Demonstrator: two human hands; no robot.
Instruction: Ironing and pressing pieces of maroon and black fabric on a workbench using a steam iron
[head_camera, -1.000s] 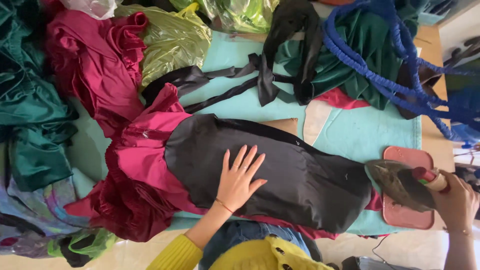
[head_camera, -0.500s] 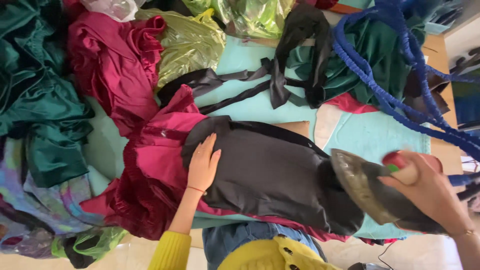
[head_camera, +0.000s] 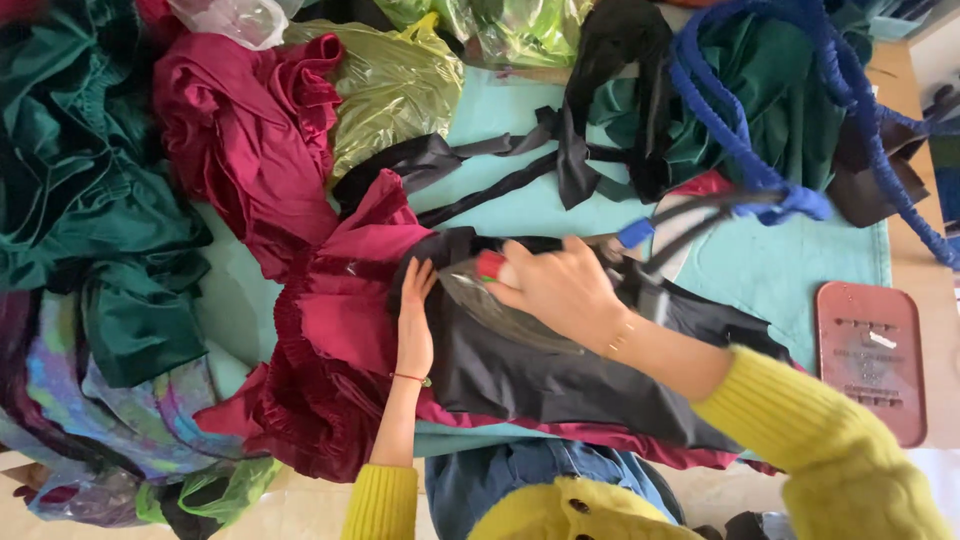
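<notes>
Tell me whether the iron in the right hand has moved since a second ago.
Yes. The iron has left the red rest pad and moved left across the black fabric, toward the left hand.

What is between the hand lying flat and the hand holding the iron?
In the head view, only black fabric lies between the left hand and the right hand gripping the iron.

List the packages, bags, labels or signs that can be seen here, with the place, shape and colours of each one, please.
Clear plastic bag: top edge, left of centre, crumpled, whitish.
Yellow-green plastic bag: upper middle, beside the crimson cloth, wrinkled, translucent.
Green plastic bag: top centre, shiny, crumpled.
Small green bag: bottom left, partly under fabrics.
Reddish plate: right table edge, rounded rectangle with raised markings and a small white label.
No signs or screens.
</notes>
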